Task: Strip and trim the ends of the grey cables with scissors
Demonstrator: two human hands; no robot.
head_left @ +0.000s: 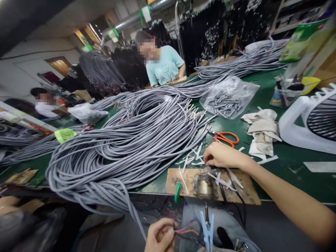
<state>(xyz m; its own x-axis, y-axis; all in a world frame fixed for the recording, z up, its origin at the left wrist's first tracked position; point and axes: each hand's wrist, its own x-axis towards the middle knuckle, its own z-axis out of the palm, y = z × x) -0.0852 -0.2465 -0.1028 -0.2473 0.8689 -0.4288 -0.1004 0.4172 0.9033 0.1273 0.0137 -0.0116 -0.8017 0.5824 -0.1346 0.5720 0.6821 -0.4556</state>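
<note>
Low in front of me, my left hand (161, 234) is closed in a pinch on thin coloured wires (187, 229), whose orange and purple ends stick out to the right. Over the table, my right hand (220, 155) has its fingers curled down beside white paper-like strips (186, 161); what lies under the fingertips is hidden. Just beyond it lie orange-handled scissors (228, 138). Below it is a scorched wooden board (173, 178) with a dull metallic lump (204, 187) and a green clip (178, 191) at its edge. A light-blue clothespin-like clip (207, 229) stands near my lap.
Big coils of grey cable (126, 140) cover the table's left and middle. A clear bag (228, 98) of short grey pieces, crumpled cloth (264, 131) and a white fan (296, 119) stand right. A co-worker (164, 64) sits across; another person (46, 103) is far left.
</note>
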